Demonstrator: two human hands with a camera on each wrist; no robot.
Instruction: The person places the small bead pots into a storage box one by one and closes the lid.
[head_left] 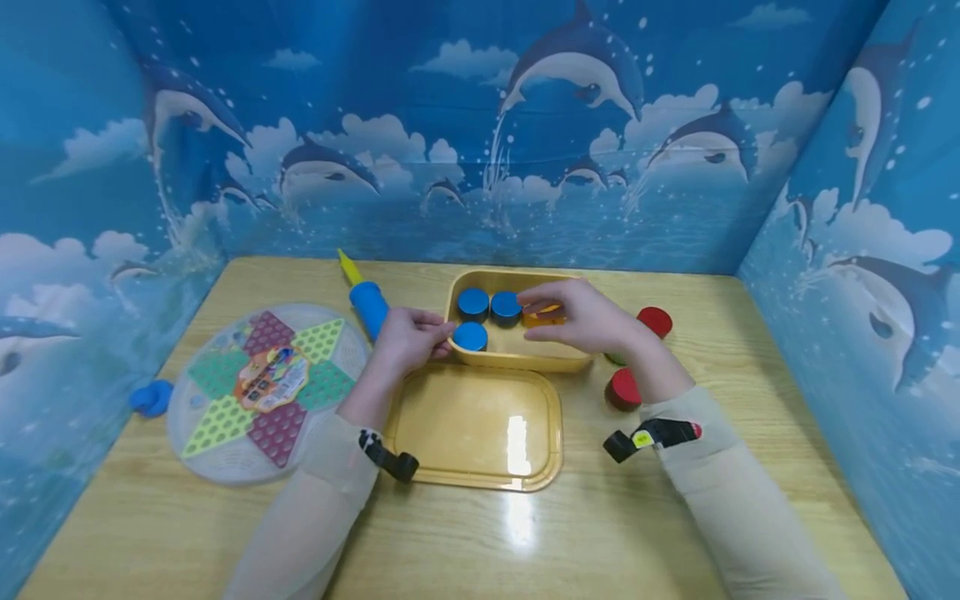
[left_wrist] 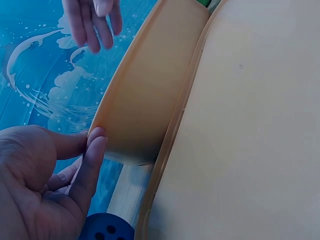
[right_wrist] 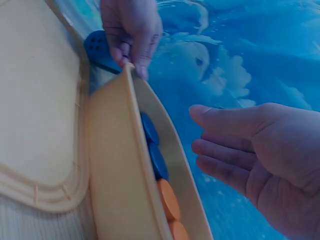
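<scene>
A yellow plastic box (head_left: 517, 360) holds three blue round discs (head_left: 473, 302) and orange discs (right_wrist: 169, 200). My left hand (head_left: 408, 340) pinches the box's left front corner at the rim, thumb on one side and fingers on the other, as the left wrist view shows. Over the right half of the box hovers my right hand (head_left: 573, 317), its fingers and thumb apart with nothing between them. In the head view it partly covers the orange discs. The matching yellow lid (head_left: 465, 425) lies flat on the table, right in front of the box.
Red round pieces (head_left: 624, 390) lie right of the box, with a green one (head_left: 615, 359) partly hidden behind the right arm. On the left are a round star-patterned game board (head_left: 202, 367), a blue pump with yellow tip (head_left: 367, 307) and a small blue object (head_left: 151, 399).
</scene>
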